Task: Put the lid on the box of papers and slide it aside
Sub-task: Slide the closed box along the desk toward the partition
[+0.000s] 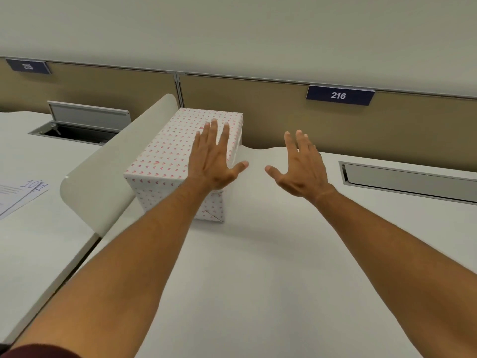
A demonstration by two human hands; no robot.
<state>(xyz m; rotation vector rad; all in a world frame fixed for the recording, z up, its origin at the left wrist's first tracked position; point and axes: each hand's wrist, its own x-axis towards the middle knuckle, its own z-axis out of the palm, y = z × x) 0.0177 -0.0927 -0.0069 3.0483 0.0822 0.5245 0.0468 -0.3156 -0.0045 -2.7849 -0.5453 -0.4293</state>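
A white box [165, 153] with small pink hearts stands on the white desk [258, 267], close against the low divider on its left. Its lid is on and the papers inside are hidden. My left hand [214, 161] is spread flat over the right part of the lid, fingers apart, thumb out past the box's right edge; whether the palm touches the lid I cannot tell. My right hand [300, 166] hovers open above the bare desk to the right of the box, holding nothing.
A rounded white divider [108, 161] separates this desk from the one on the left, where sheets of paper [18, 195] lie and a cable hatch [82, 120] stands open. A shut cable hatch [407, 180] sits at the right. Tan partition panels with a "216" tag [339, 95] run behind.
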